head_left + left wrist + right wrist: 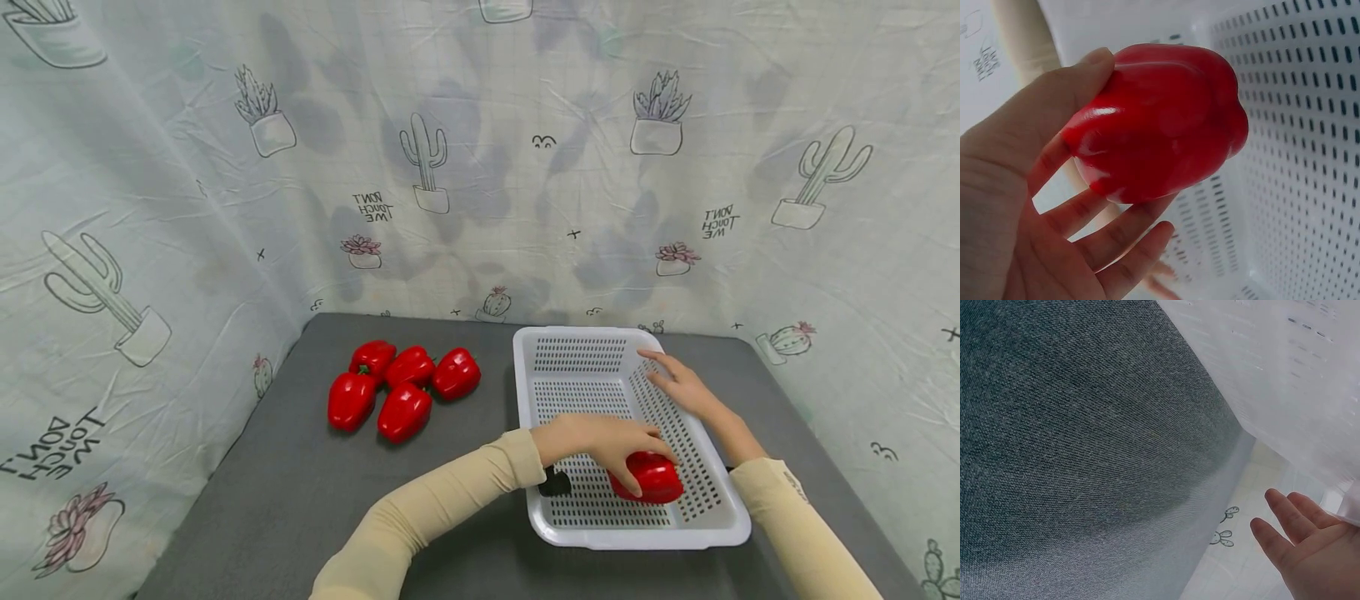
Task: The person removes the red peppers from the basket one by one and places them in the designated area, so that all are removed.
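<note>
My left hand [615, 442] reaches into the white perforated plastic basket [528, 400] and grips a red bell pepper [652, 479] in its near part. Seen from the left wrist, the thumb lies over the top of the pepper [1166, 125] and the fingers are bent beneath it. At the basket's right rim, my right hand [686, 390] has its fingers extended over the side. In the right wrist view, the fingers of that hand [1310, 550] look fairly straight beside the basket wall [1291, 387].
Several red bell peppers [405, 412] lie grouped on the dark grey table [262, 492], left of the basket. A fabric backdrop [510, 167] printed with cactus drawings surrounds the table at the back and sides.
</note>
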